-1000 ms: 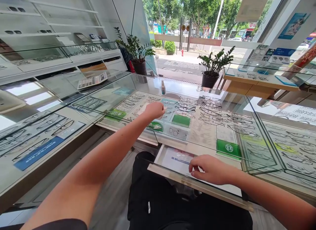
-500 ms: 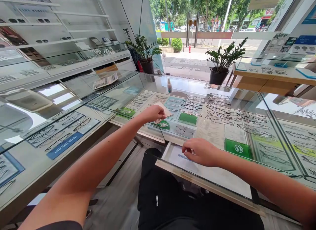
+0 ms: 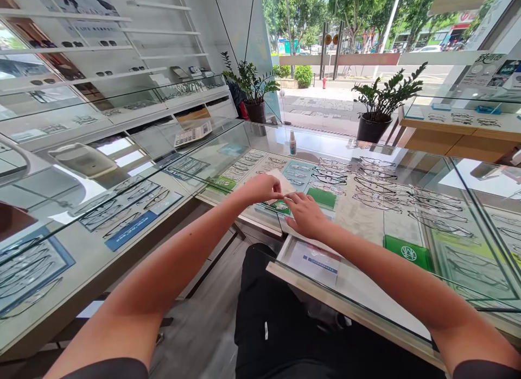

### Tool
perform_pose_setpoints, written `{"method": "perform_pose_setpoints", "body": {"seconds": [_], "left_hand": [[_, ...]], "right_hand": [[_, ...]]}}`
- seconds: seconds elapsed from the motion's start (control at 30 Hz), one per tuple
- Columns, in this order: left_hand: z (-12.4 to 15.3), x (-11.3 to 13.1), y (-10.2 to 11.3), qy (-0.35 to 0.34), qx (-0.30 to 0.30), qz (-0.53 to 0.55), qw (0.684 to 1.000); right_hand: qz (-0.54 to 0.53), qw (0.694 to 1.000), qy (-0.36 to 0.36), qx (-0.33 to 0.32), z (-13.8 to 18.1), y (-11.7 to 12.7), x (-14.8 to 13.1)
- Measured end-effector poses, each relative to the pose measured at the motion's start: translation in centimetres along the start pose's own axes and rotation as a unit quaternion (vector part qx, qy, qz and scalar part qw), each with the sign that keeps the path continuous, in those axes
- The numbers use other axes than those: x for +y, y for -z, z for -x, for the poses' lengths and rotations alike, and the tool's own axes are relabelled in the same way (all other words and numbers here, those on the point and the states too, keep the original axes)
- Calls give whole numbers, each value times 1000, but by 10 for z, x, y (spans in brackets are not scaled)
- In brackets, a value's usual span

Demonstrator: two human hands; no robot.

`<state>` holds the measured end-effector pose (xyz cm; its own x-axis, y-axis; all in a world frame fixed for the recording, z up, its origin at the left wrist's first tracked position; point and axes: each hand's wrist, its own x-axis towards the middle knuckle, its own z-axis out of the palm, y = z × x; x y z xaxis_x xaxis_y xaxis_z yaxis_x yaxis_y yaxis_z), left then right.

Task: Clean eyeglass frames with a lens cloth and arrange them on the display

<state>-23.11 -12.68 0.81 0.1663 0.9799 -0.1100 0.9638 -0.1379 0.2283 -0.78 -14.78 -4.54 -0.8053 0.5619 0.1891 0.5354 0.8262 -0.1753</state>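
Observation:
My left hand (image 3: 260,189) is closed in a pinch on a small pale cleaning cloth (image 3: 284,182), held just above the glass counter top (image 3: 366,151). My right hand (image 3: 304,216) reaches in beside it, fingers curled, its fingertips touching the cloth's near edge. Both hands meet over the front left part of the glass display case, above a green sign (image 3: 321,197) and rows of eyeglass frames (image 3: 366,189) inside.
A small spray bottle (image 3: 292,143) stands on the glass further back. Two potted plants (image 3: 376,105) sit at the far edge by the window. A calculator (image 3: 193,133) lies on the left counter. An open drawer (image 3: 321,262) juts out below my right arm.
My left hand has lifted the cloth off the glass and drawn it back toward me. My right hand left the counter's front edge and moved up to meet the cloth.

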Motion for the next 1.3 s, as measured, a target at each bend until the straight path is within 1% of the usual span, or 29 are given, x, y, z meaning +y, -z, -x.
{"method": "perform_pose_setpoints", "body": {"seconds": [0.13,0.27,0.43,0.53,0.7,0.87,1.07,1.3], "left_hand": [[5,3,0,8,-14,-40,999],[5,6,2,9,-22,-38,999],[11,11,12,5,-19,-34,999],[14,12,17,-8,-14,-36,999],[16,12,19,7,-11,-57,998],[19,14,20,3,-11,-58,998],[21,13,22,4,-11,-59,998],[19,10,18,2,-3,-36,999]], "right_hand": [[-12,1000,1,14,0,-7,5],[-8,1000,5,25,1,-8,5],[17,999,12,32,2,-7,2],[12,999,33,39,0,-7,-2],[-14,997,72,27,-9,-13,-10],[10,998,62,7,-19,-18,-16],[22,998,51,10,-21,-18,-20],[19,999,49,4,-20,-19,-18]]}}
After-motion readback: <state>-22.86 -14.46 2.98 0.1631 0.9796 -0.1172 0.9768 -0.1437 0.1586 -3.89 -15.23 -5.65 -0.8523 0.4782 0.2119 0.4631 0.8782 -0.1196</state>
